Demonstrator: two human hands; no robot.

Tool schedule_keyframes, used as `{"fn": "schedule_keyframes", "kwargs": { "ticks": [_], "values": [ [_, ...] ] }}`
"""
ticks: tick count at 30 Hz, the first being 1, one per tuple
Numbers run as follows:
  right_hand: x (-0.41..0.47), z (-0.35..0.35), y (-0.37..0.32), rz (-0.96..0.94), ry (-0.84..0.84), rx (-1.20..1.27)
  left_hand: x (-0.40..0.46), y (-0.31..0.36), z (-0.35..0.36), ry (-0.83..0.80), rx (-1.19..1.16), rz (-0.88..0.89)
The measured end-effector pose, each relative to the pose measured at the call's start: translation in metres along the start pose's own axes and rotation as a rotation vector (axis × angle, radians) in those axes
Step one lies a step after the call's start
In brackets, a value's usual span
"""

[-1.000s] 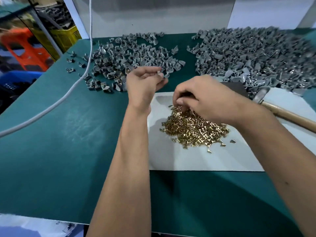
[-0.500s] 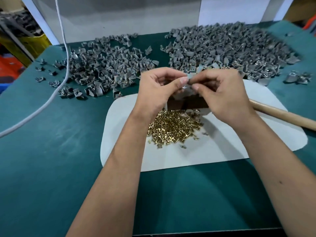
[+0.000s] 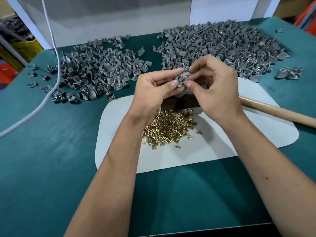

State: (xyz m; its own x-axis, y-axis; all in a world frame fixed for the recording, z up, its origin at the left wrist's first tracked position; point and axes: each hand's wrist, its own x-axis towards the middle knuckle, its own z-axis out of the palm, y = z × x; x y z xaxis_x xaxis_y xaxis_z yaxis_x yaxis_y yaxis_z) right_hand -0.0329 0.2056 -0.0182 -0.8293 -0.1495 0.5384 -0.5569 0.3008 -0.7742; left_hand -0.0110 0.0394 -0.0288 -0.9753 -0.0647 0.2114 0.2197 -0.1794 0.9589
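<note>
In the head view, your left hand [image 3: 153, 89] and right hand [image 3: 215, 89] come together. Both pinch one small grey part [image 3: 179, 81] with their fingertips, up in the air over a dark block [image 3: 171, 104]. Gold rivets [image 3: 169, 129] lie in a heap on the white sheet [image 3: 119, 134]. The green mat [image 3: 51, 159] has open room at its front edge and on your left. Two heaps of grey parts [image 3: 95, 72] sit along the back edge.
</note>
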Motion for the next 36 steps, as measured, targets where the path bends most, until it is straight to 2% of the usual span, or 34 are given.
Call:
{"fn": "schedule_keyframes", "kwargs": {
  "ticks": [15,30,36],
  "values": [
    [-0.0013,0.0001,-0.0022,-0.048,0.032,0.01,0.0004,-0.0001,-0.0023,0.005,-0.026,-0.025],
    [-0.0059,0.0045,-0.0018,-0.137,0.004,-0.142,-0.0025,-0.0014,0.0026,0.045,-0.005,-0.033],
    [-0.0036,-0.003,0.0035,-0.077,-0.028,-0.029,-0.0035,0.0033,0.0004,0.036,-0.065,-0.077]
  ]
}}
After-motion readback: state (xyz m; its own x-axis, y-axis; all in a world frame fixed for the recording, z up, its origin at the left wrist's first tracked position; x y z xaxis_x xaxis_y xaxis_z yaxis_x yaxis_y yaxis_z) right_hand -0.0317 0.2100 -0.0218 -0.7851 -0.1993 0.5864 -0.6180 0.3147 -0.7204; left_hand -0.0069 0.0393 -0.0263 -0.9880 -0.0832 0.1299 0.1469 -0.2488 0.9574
